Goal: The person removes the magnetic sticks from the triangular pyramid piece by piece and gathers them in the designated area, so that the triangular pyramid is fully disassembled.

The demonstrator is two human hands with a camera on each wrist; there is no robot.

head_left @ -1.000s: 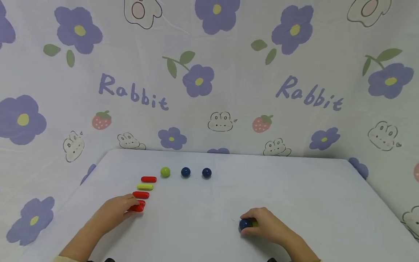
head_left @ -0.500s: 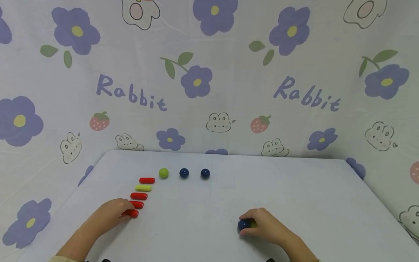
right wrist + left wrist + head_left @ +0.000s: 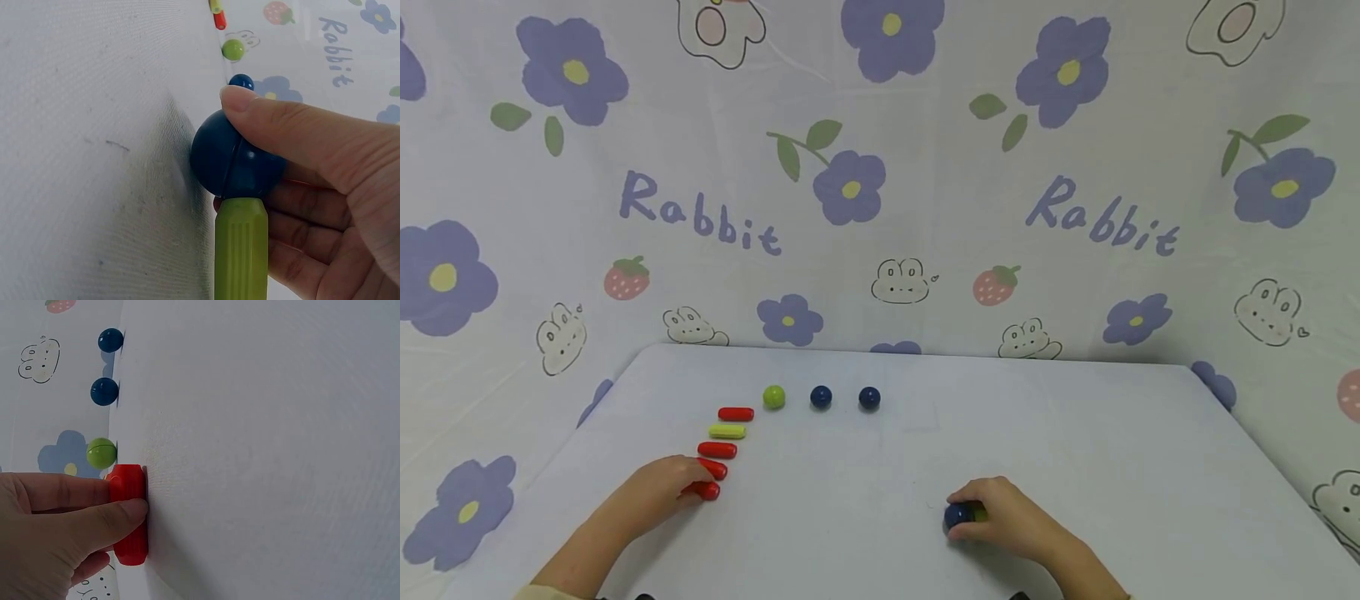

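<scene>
My left hand pinches a short red ridged stick between thumb and fingers, low at the table. It is the nearest in a slanting row of short sticks; another red stick lies just behind, partly covered by the fingers. Over at the right, my right hand grips a glossy dark blue ball, thumb on one side and fingers on the other. A yellow-green ridged stick stretches from the ball under the palm; in the head view the hand mostly covers it.
Farther up the row lie a red stick, a yellow stick and another red stick. A green ball and two blue balls, one left, one right, line the back of the white table. Patterned cloth hangs behind.
My left hand has drawn the nearest red stick left and toward me, opening a gap from the one behind it. The right hand stays on the blue ball. The head view shifted slightly.
</scene>
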